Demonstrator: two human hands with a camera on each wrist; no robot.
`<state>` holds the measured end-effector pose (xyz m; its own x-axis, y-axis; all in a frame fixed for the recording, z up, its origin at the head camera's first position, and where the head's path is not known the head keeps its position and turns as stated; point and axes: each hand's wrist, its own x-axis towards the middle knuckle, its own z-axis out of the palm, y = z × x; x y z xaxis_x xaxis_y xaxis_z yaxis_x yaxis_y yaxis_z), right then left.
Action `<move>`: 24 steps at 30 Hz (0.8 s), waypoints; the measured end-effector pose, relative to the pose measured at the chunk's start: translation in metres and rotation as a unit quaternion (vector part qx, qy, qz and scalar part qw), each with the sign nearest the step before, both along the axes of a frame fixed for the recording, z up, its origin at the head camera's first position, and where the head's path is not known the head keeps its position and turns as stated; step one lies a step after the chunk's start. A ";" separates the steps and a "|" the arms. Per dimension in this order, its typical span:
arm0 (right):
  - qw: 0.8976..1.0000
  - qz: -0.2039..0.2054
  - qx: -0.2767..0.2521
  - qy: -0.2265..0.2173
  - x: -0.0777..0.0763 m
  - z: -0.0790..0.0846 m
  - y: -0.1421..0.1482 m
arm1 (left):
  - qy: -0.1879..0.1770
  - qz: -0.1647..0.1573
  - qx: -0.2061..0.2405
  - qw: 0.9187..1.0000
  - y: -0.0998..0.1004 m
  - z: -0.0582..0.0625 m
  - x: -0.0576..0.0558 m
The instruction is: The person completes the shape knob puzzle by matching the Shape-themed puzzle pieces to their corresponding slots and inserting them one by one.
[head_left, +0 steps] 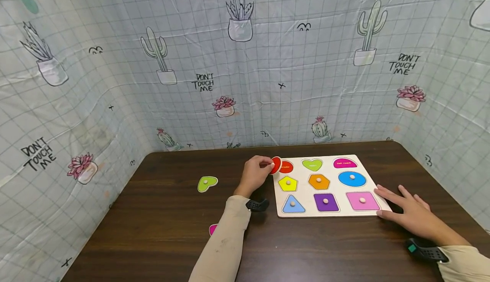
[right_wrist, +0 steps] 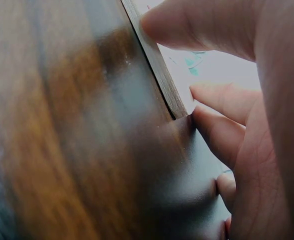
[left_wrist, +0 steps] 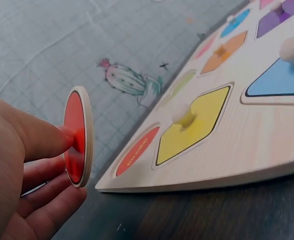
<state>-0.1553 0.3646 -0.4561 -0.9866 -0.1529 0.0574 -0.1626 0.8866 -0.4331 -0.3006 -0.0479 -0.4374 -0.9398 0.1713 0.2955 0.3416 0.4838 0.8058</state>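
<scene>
My left hand [head_left: 253,174] pinches a round red puzzle piece [left_wrist: 74,111] by its knob. The piece is tilted on edge at the far left corner of the wooden puzzle board [head_left: 301,175], beside the red circle recess [left_wrist: 137,151]. In the head view it overlaps that recess. My right hand [head_left: 411,214] rests at the board's near right corner with fingers extended; its thumb lies by the edge [right_wrist: 159,70] in the right wrist view. A green heart recess [head_left: 311,165] and a magenta half-round recess [head_left: 345,163] show in the far row without knobs.
Knobbed pieces sit in the board, among them a yellow pentagon [head_left: 284,185], a blue oval [head_left: 346,180] and a purple square [head_left: 320,206]. Left of the board lie a green heart piece [head_left: 210,180] and a magenta piece [head_left: 212,229], partly hidden by the left forearm. Patterned cloth [head_left: 268,61] surrounds the table.
</scene>
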 end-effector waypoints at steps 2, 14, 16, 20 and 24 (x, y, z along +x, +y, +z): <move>1.000 0.000 -0.002 -0.001 0.001 0.000 0.000 | -0.002 0.000 0.002 1.000 0.002 0.000 0.000; 1.000 -0.001 -0.002 0.005 0.001 0.001 -0.001 | -0.011 -0.001 0.002 1.000 0.012 -0.002 -0.006; 1.000 -0.002 -0.002 0.005 0.001 0.001 0.000 | -0.013 -0.002 0.002 1.000 0.014 -0.002 -0.007; 1.000 -0.004 -0.001 0.004 0.001 0.000 0.000 | -0.018 -0.002 0.004 1.000 0.017 -0.003 -0.009; 1.000 -0.004 -0.002 0.003 0.001 0.001 -0.001 | -0.021 -0.004 0.006 1.000 0.021 -0.006 -0.010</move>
<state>-0.1545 0.3639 -0.4556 -0.9875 -0.1445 0.0631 -0.1575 0.8858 -0.4366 -0.3104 -0.0272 -0.4433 -0.9504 0.1752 0.2572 0.3103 0.4723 0.8250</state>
